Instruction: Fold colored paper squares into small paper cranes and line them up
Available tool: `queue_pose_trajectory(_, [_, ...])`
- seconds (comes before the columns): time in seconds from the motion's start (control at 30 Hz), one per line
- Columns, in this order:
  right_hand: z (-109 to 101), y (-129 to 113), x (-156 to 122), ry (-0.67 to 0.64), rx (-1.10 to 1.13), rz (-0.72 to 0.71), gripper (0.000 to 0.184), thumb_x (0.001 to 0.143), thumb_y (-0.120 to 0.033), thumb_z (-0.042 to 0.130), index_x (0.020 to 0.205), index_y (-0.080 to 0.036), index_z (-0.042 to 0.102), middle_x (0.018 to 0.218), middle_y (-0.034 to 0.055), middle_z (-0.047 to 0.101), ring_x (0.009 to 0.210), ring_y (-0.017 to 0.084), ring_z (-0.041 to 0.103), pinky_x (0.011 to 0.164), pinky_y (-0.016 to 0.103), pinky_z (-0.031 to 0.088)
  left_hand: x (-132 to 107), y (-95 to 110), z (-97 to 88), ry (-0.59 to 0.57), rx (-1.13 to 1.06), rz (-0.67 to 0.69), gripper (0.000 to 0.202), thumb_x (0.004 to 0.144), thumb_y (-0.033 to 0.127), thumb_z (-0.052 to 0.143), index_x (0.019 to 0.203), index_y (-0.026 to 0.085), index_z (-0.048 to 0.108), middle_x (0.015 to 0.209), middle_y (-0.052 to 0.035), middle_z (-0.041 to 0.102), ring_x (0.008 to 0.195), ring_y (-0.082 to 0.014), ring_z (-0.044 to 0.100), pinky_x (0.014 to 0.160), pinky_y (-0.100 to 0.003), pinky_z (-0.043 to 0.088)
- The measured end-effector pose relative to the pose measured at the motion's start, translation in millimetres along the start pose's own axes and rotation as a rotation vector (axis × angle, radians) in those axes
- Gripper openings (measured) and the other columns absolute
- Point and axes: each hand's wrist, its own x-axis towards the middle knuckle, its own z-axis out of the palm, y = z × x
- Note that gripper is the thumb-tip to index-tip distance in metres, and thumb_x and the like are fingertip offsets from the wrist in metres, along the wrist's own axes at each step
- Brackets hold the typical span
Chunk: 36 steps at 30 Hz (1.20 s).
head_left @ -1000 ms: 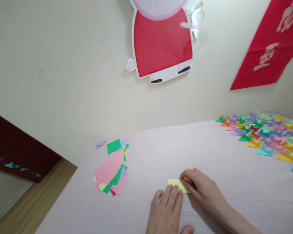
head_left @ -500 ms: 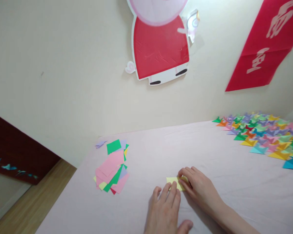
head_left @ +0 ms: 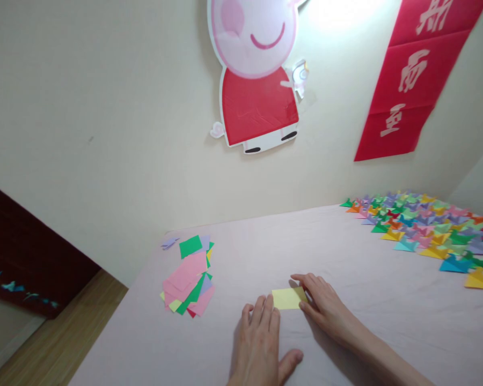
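Observation:
A small yellow sheet of paper (head_left: 287, 298) lies flat on the pale pink cloth, a rectangle with its long side running left to right. My left hand (head_left: 260, 332) rests palm down at the paper's left edge, its fingers stretched forward and the thumb out to the side; fingertips touch or nearly touch that edge. At the right end, my right hand (head_left: 326, 303) has the paper's edge between thumb and fingers. Its thumb is on the lower right corner and the index finger reaches past the upper edge.
Loose coloured paper sheets (head_left: 189, 281) are piled at the left, with a small folded purple piece (head_left: 169, 243) behind them. Rows of folded paper figures (head_left: 422, 230) cover the right side. The pink-clothed surface (head_left: 245, 241) meets a wall bearing a cartoon pig cutout (head_left: 260, 107) and a red banner (head_left: 398, 102).
My left hand has slid left off the yellow paper to its edge. My right hand has shifted slightly right, uncovering more of the sheet. The camera view has tilted up a little.

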Motion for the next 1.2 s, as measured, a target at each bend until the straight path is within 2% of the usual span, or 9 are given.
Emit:
queue_pose_trajectory(0.27, [-9.8,15.9,-5.5,0.035,0.313,-0.010,0.036,0.090,-0.028,0.046,0.123,-0.025,0.061,0.105,0.0078,0.068,0.097,0.023,0.061,0.089,0.040,0.050,-6.9,-3.7,4.8,0.127,-0.071,-0.057,0.066,0.084,0.064,0.060,0.127,0.014,0.062,0.145,-0.0157,0.051,0.133,-0.0391,0.044,0.110,-0.059,0.032])
queue_pose_trajectory(0.43, [-2.5,6.9,8.5,0.045,0.300,0.069,0.041,0.078,-0.029,0.058,0.117,-0.024,0.065,0.089,0.0030,0.067,0.085,0.023,0.062,0.083,0.040,0.049,9.5,-1.0,2.5,0.235,-0.220,-0.165,0.053,0.075,0.030,0.072,0.124,0.015,0.056,0.141,-0.0146,0.051,0.130,-0.0326,0.044,0.110,-0.048,0.034])
queue_pose_trajectory(0.57, [0.8,-3.4,32.3,0.001,0.534,0.080,0.029,0.074,-0.034,0.061,0.098,-0.021,0.071,0.083,0.0028,0.068,0.078,0.022,0.061,0.073,0.036,0.048,42.5,-16.1,-5.4,0.267,-0.629,-0.223,0.083,0.058,0.011,0.069,0.135,0.019,0.039,0.133,-0.0109,0.053,0.120,-0.0273,0.049,0.105,-0.043,0.037])
queue_pose_trajectory(0.63, [-2.8,-6.0,44.4,-0.011,0.759,0.110,0.029,0.074,-0.043,0.066,0.089,-0.019,0.069,0.081,0.0039,0.068,0.076,0.022,0.062,0.069,0.034,0.047,62.0,-30.9,-8.3,0.239,-0.983,-0.182,0.092,0.060,0.016,0.072,0.142,0.024,0.030,0.123,-0.0059,0.060,0.108,-0.0232,0.056,0.096,-0.038,0.042])
queue_pose_trajectory(0.73, [-10.5,-6.5,60.3,0.062,0.952,0.188,0.038,0.068,-0.054,0.075,0.084,-0.020,0.067,0.078,0.0026,0.067,0.071,0.021,0.061,0.065,0.031,0.046,88.0,-50.4,-10.8,0.213,-1.367,-0.127,0.061,0.068,0.034,0.077,0.123,0.020,0.054,0.100,-0.0050,0.066,0.094,-0.0228,0.060,0.085,-0.033,0.045])
queue_pose_trajectory(0.8, [-12.7,-5.3,69.1,0.111,0.992,0.203,0.040,0.066,-0.056,0.078,0.082,-0.021,0.068,0.075,0.0013,0.066,0.068,0.019,0.058,0.063,0.030,0.045,101.6,-56.0,-12.2,0.251,-1.428,-0.117,0.049,0.071,0.043,0.077,0.111,0.018,0.062,0.104,-0.0074,0.065,0.104,-0.0249,0.058,0.091,-0.034,0.042])
queue_pose_trajectory(0.97, [-2.5,1.7,85.1,0.094,1.118,0.178,0.039,0.066,-0.058,0.079,0.075,-0.022,0.066,0.066,-0.0014,0.061,0.060,0.015,0.053,0.059,0.028,0.044,125.8,-47.8,-14.3,0.167,-1.747,-0.079,0.084,0.061,0.040,0.086,0.135,0.022,0.050,0.124,-0.0105,0.062,0.115,-0.0275,0.057,0.096,-0.036,0.041])
queue_pose_trajectory(1.07, [5.1,8.2,88.0,0.126,1.150,0.209,0.042,0.066,-0.059,0.079,0.075,-0.021,0.063,0.066,-0.0009,0.060,0.060,0.016,0.054,0.058,0.029,0.045,133.9,-43.6,-11.1,0.129,-1.842,-0.103,0.064,0.065,0.038,0.087,0.119,0.015,0.061,0.108,-0.0115,0.069,0.101,-0.0260,0.063,0.086,-0.032,0.046])
queue_pose_trajectory(1.2, [7.6,13.9,85.3,0.250,1.027,0.190,0.039,0.073,-0.057,0.074,0.084,-0.023,0.059,0.074,0.0002,0.062,0.068,0.018,0.059,0.061,0.028,0.049,136.3,-49.3,-4.1,0.226,-1.873,-0.142,0.050,0.072,0.037,0.084,0.111,0.013,0.064,0.106,-0.0122,0.071,0.098,-0.0244,0.065,0.088,-0.032,0.047])
